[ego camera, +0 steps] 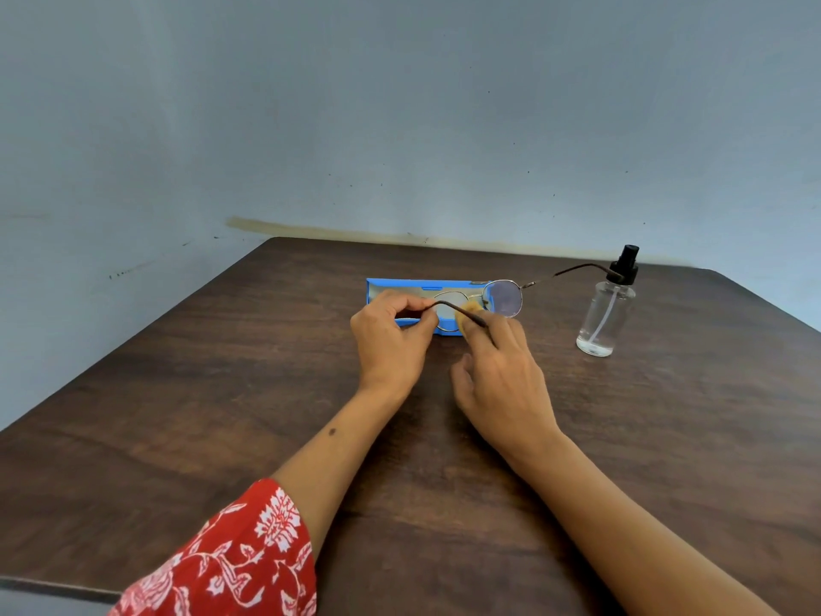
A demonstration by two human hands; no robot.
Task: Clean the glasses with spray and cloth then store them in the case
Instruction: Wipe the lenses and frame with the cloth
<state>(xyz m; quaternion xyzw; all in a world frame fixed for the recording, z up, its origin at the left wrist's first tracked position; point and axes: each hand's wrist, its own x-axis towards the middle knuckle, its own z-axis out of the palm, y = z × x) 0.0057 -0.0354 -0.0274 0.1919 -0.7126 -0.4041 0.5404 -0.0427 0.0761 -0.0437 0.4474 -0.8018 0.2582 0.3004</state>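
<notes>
Thin metal-framed glasses are held above the table with both temple arms unfolded. My left hand pinches the frame at its left lens and temple hinge. My right hand holds a small yellow cloth against the left lens. The right lens sticks out to the right, its temple arm reaching toward the spray bottle. An open blue glasses case lies on the table behind my hands, partly hidden by them.
The clear spray bottle with a black nozzle stands upright at the right of the dark wooden table. A blue-grey wall rises just behind the table's far edge. A red patterned sleeve covers my left upper forearm.
</notes>
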